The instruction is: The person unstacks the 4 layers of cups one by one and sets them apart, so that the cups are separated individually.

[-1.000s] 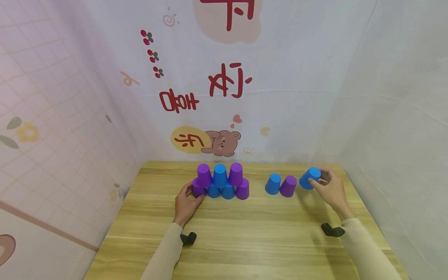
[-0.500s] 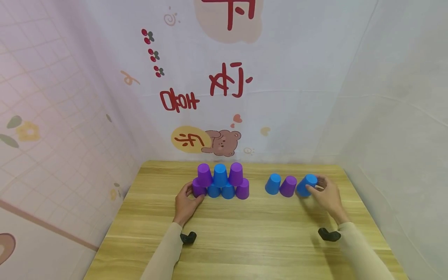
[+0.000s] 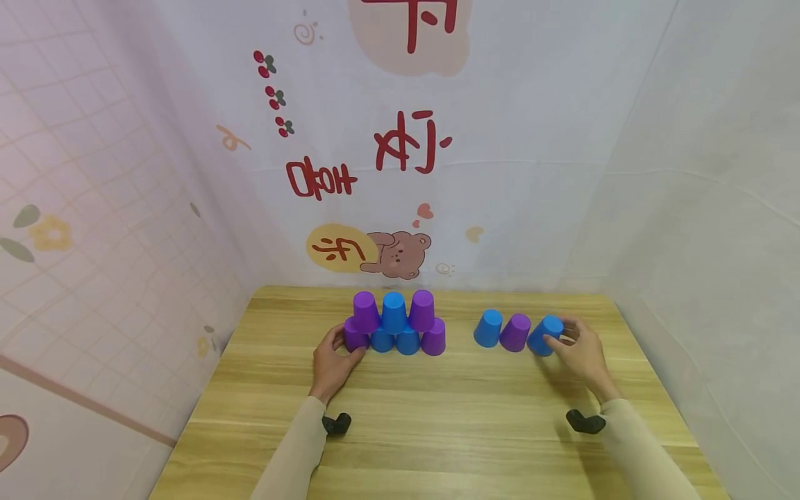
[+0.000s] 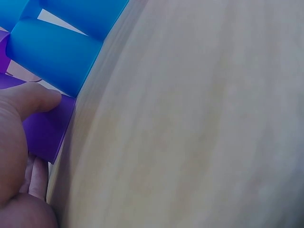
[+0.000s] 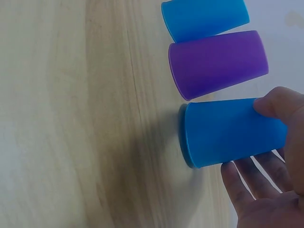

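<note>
On the left, my left hand has its thumb and fingers around a purple cup, the leftmost of the bottom row. That row also has two blue cups and another purple cup. Above it sit a purple cup, a blue cup and a purple cup, all upside down. My right hand grips an upside-down blue cup between thumb and fingers. A dark shadow shows under its rim, at or just above the table. Beside it stand a purple cup and a blue cup.
The cups are near the back edge of the wood-grain table. A white printed cloth hangs behind, with more cloth along both sides. A gap separates the left stack from the right-hand cups.
My right hand has lowered the blue cup and brought it left, close to the purple cup. My left hand and the stacked cups have stayed in place.
</note>
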A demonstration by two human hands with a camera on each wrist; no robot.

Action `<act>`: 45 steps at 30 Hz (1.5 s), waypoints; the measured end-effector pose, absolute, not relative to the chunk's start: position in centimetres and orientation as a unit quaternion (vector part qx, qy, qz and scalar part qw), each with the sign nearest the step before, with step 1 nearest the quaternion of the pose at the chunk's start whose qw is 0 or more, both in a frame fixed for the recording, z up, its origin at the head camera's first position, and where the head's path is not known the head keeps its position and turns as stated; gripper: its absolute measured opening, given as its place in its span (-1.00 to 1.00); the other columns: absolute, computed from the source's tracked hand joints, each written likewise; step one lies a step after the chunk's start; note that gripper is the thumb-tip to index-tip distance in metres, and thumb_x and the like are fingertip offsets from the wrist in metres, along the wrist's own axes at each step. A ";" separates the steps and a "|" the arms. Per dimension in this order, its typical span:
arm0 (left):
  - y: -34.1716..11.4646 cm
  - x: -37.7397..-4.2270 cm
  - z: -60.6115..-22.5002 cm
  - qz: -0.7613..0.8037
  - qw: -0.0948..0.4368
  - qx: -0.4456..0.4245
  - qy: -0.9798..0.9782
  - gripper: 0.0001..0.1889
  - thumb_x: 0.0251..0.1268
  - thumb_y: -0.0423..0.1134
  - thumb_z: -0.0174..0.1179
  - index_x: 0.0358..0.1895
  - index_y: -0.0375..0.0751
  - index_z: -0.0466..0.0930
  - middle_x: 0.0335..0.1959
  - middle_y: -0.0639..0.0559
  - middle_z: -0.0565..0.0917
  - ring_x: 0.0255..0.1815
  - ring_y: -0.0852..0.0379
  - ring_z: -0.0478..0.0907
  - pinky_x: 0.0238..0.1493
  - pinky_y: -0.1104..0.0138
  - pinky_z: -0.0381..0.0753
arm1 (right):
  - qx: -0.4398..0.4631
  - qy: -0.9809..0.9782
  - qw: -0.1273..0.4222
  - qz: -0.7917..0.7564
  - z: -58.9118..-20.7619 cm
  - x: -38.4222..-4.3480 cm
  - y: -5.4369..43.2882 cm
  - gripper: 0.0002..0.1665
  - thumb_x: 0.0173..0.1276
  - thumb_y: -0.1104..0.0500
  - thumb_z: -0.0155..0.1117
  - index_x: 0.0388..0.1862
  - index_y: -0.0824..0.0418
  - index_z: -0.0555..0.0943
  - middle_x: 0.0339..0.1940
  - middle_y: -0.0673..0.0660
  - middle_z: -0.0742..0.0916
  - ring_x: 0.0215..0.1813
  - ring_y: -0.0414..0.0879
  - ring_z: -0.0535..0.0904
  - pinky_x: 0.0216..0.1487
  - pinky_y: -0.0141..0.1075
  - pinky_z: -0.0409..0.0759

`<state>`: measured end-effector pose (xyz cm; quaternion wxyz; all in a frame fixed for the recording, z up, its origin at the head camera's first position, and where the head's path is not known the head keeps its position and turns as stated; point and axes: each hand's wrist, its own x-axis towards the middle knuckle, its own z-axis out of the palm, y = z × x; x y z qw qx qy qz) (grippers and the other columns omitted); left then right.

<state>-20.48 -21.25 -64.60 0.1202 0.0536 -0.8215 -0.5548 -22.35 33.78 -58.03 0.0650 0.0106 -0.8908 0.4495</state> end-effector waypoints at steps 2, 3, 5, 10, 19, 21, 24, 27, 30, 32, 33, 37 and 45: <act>-21.2 -20.4 -64.5 -0.556 0.120 0.054 -0.821 -0.22 0.28 -0.31 0.66 0.57 -0.21 0.56 0.51 -0.26 0.71 0.47 -0.26 0.74 0.61 -0.14 0.68 | 0.015 -0.889 0.063 0.453 -58.1 -22.3 33.7 -0.30 0.59 0.20 0.52 0.51 0.50 0.47 0.46 0.62 0.65 0.49 0.58 0.63 0.07 -0.83 0.58; -21.2 -20.4 -64.5 -0.557 0.120 0.054 -0.820 -0.22 0.28 -0.31 0.66 0.57 -0.21 0.57 0.50 -0.26 0.71 0.47 -0.26 0.74 0.62 -0.14 0.68 | 0.015 -0.888 0.063 0.454 -58.1 -22.3 33.7 -0.30 0.59 0.20 0.52 0.51 0.50 0.47 0.46 0.62 0.65 0.49 0.59 0.63 0.06 -0.85 0.56; -21.2 -20.4 -64.4 -0.557 0.121 0.053 -0.820 -0.22 0.28 -0.31 0.66 0.57 -0.21 0.57 0.50 -0.26 0.72 0.47 -0.26 0.74 0.62 -0.15 0.68 | 0.016 -0.888 0.063 0.455 -58.1 -22.2 33.6 -0.30 0.59 0.20 0.53 0.51 0.50 0.47 0.47 0.62 0.65 0.48 0.59 0.63 0.06 -0.84 0.57; -21.1 -20.4 -64.3 -0.555 0.122 0.051 -0.821 -0.23 0.29 -0.32 0.65 0.56 -0.22 0.56 0.50 -0.27 0.71 0.47 -0.27 0.74 0.62 -0.15 0.68 | 0.017 -0.891 0.063 0.450 -58.1 -22.1 33.6 -0.30 0.59 0.19 0.53 0.53 0.48 0.47 0.47 0.60 0.66 0.48 0.57 0.64 0.17 -0.66 0.74; -21.1 -20.3 -64.0 -0.562 0.121 0.053 -0.816 -0.23 0.29 -0.31 0.65 0.56 -0.20 0.57 0.50 -0.27 0.71 0.48 -0.27 0.73 0.62 -0.13 0.67 | 0.019 -0.888 0.067 0.455 -58.3 -22.3 33.5 -0.30 0.57 0.23 0.54 0.52 0.48 0.48 0.47 0.59 0.67 0.48 0.55 0.65 0.17 -0.67 0.73; -21.1 -20.3 -64.0 -0.564 0.122 0.052 -0.815 -0.24 0.29 -0.31 0.65 0.56 -0.21 0.57 0.50 -0.27 0.71 0.48 -0.28 0.73 0.62 -0.13 0.67 | 0.018 -0.886 0.066 0.458 -58.4 -22.3 33.5 -0.29 0.57 0.23 0.54 0.52 0.49 0.47 0.47 0.59 0.66 0.49 0.55 0.64 0.13 -0.76 0.67; -21.2 -20.3 -64.1 -0.563 0.123 0.051 -0.816 -0.24 0.30 -0.31 0.65 0.56 -0.21 0.57 0.50 -0.27 0.71 0.48 -0.27 0.73 0.62 -0.12 0.68 | 0.018 -0.884 0.064 0.463 -58.5 -22.2 33.5 -0.29 0.56 0.25 0.55 0.53 0.49 0.47 0.47 0.59 0.66 0.49 0.55 0.64 0.09 -0.83 0.59; -21.2 -20.3 -64.2 -0.562 0.123 0.049 -0.816 -0.24 0.30 -0.30 0.65 0.56 -0.21 0.57 0.50 -0.26 0.71 0.48 -0.27 0.73 0.62 -0.13 0.68 | 0.020 -0.882 0.061 0.468 -58.6 -22.1 33.5 -0.28 0.56 0.25 0.55 0.53 0.48 0.47 0.47 0.59 0.67 0.49 0.55 0.64 0.08 -0.84 0.57; -21.2 -20.3 -64.3 -0.562 0.123 0.047 -0.817 -0.24 0.30 -0.30 0.65 0.56 -0.21 0.56 0.50 -0.27 0.71 0.49 -0.27 0.73 0.62 -0.13 0.68 | 0.021 -0.882 0.048 0.468 -58.7 -22.0 33.6 -0.24 0.56 0.20 0.56 0.57 0.46 0.45 0.49 0.58 0.65 0.50 0.55 0.63 0.13 -0.76 0.64; -21.2 -20.2 -64.3 -0.561 0.122 0.048 -0.817 -0.23 0.30 -0.30 0.65 0.57 -0.21 0.56 0.51 -0.27 0.70 0.49 -0.26 0.73 0.62 -0.12 0.68 | 0.022 -0.887 0.031 0.460 -58.7 -22.0 33.7 -0.15 0.58 0.13 0.56 0.64 0.42 0.40 0.53 0.58 0.62 0.52 0.55 0.62 0.21 -0.56 0.78; -21.2 -20.2 -64.3 -0.560 0.121 0.049 -0.818 -0.23 0.30 -0.30 0.65 0.57 -0.21 0.56 0.51 -0.26 0.70 0.49 -0.26 0.73 0.62 -0.12 0.68 | 0.024 -0.890 0.020 0.455 -58.7 -21.9 33.7 -0.10 0.59 0.08 0.56 0.69 0.40 0.35 0.55 0.59 0.60 0.52 0.56 0.61 0.28 -0.40 0.84; -21.2 -20.2 -64.3 -0.559 0.117 0.054 -0.819 -0.22 0.31 -0.29 0.65 0.58 -0.20 0.55 0.52 -0.25 0.70 0.49 -0.25 0.73 0.63 -0.12 0.67 | 0.030 -0.893 -0.016 0.449 -58.6 -21.8 33.8 0.11 0.61 -0.05 0.54 0.83 0.34 0.14 0.67 0.63 0.47 0.57 0.63 0.53 0.51 0.28 0.73; -21.3 -20.2 -64.2 -0.561 0.111 0.056 -0.818 -0.22 0.32 -0.29 0.65 0.59 -0.20 0.54 0.54 -0.26 0.68 0.52 -0.26 0.71 0.66 -0.12 0.65 | 0.041 -0.889 -0.036 0.455 -58.4 -21.7 34.2 0.38 0.57 -0.14 0.56 0.94 0.19 -0.18 0.85 0.57 0.20 0.74 0.73 0.20 0.64 0.62 0.36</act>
